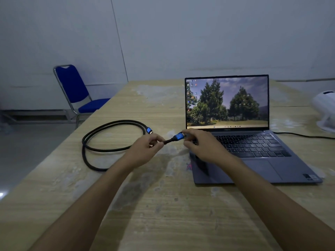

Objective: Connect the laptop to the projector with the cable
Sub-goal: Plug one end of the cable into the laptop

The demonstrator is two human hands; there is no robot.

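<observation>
An open grey laptop (253, 156) with a lit screen stands on the wooden table (163, 205). A black braided cable (101, 138) lies coiled to its left, and one blue plug (149, 130) rests on the table. The other blue plug (178, 137) is held just off the laptop's left edge. My left hand (146, 151) pinches the cable right behind this plug. My right hand (203, 145) holds the plug's front end between thumb and forefinger. The white projector (324, 105) sits at the far right, partly cut off.
A thin black cord (299, 135) runs from the laptop's right side toward the projector. A blue chair (76, 91) stands beyond the table's left edge. Grey walls close the room behind.
</observation>
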